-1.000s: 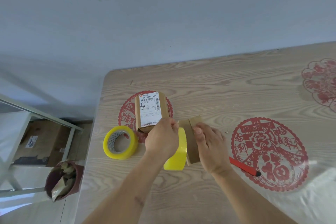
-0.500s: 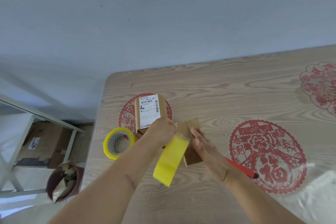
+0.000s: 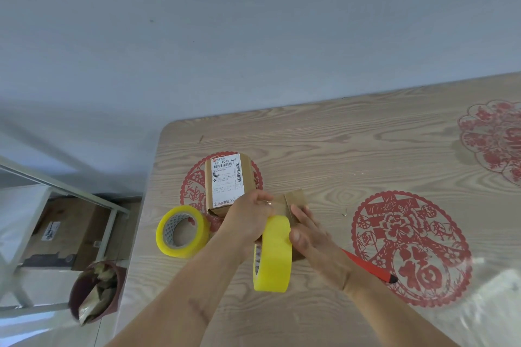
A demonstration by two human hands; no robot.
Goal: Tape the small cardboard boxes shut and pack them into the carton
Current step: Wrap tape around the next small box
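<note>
Since the earlier frame the tape roll (image 3: pixel 273 252) has been swung back toward the body, hanging upright before the small box (image 3: pixel 293 204). The roll is held from the left by the left hand (image 3: pixel 248 222); its finger positions are hidden, though a grip on the roll appears likely. The box is pressed to the table (image 3: pixel 338 149) by the flat right hand (image 3: pixel 307 234). A labelled box (image 3: pixel 227 183) lies just behind. Taping seems under way; next, the strip must be smoothed and cut. No carton is seen on the table.
</note>
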